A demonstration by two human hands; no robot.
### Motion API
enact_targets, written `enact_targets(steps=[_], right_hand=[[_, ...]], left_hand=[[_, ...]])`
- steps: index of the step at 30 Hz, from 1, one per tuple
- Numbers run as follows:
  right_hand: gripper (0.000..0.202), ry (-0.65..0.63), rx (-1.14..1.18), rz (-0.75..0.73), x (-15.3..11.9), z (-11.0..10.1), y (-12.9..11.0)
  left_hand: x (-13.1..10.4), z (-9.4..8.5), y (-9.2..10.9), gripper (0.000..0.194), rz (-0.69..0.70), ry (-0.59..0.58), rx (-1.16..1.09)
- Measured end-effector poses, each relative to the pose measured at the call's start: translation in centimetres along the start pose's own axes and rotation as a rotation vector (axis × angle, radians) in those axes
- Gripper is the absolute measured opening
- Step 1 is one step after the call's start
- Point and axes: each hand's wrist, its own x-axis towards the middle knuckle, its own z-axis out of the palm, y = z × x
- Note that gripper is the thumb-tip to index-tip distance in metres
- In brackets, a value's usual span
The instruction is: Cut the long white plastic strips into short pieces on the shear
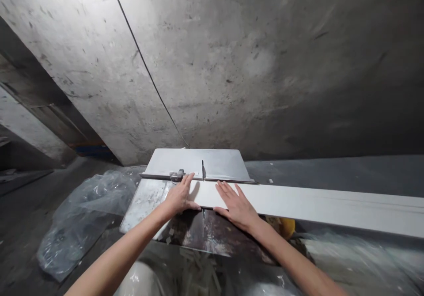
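Note:
A long white board (308, 201) lies across a metal saw table (141, 203) and runs off to the right edge of the view. My left hand (180, 196) rests at the board's left end, fingers apart, beside a small metal block (177, 175) on the fence. Flat on top of the board, with fingers spread, is my right hand (236, 205). Between the hands, just beyond the board, a thin dark blade (203, 170) stands upright in the table.
A bare concrete wall (215, 66) rises behind the table. Crumpled clear plastic (89, 212) lies on the floor at the left. Below the board at the right is something yellow (287, 228). Thin offcut strips (200, 271) lie below the table's near edge.

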Motion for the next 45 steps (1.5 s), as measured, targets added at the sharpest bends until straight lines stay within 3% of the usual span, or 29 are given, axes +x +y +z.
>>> enact_targets(steps=[4,8,12,21,26,29,32,35,38,41,43,45], right_hand=[[0.077,-0.014,-0.104,0.031,2.4,0.3,3.8],[0.077,-0.062,-0.137,0.059,6.1,-0.1,5.6],[0.077,-0.055,-0.131,0.05,6.5,-0.4,5.8],[0.077,0.052,-0.116,-0.013,-0.9,0.0,1.5],[0.076,0.045,-0.104,-0.033,-4.1,-0.5,1.6],[0.073,0.041,-0.086,-0.035,-3.6,-0.6,0.9],[0.074,0.022,-0.041,-0.043,-1.1,0.0,-2.0],[0.074,0.007,0.031,-0.035,1.5,0.5,-5.3],[0.073,0.047,0.125,0.0,2.5,0.5,-6.8],[0.074,0.106,0.198,0.078,2.4,0.2,-6.8],[0.075,0.133,0.212,0.115,2.4,0.1,-6.7],[0.077,0.142,0.211,0.109,2.2,0.0,-6.6]], left_hand=[[3.9,-0.5,-1.5,0.123,0.03,0.045,-0.015],[7.7,-1.3,-2.2,0.118,0.017,0.073,0.008],[7.9,-1.7,-1.9,0.101,0.035,0.071,0.04],[1.0,-0.7,0.5,0.102,0.014,-0.021,0.064],[-5.5,0.1,1.6,0.104,0.077,-0.111,0.229],[-10.9,2.8,2.0,0.093,0.295,-0.193,0.276],[-15.5,5.6,1.8,0.071,0.449,-0.224,0.253],[-17.4,5.8,0.2,0.084,0.422,-0.158,0.179],[-16.3,3.4,-2.1,0.115,0.278,0.083,0.062],[-12.6,1.0,-3.2,0.113,0.208,0.276,-0.019],[-9.2,0.2,-2.5,0.117,0.171,0.265,-0.032],[-5.9,-0.2,-1.1,0.124,0.1,0.16,-0.013]])
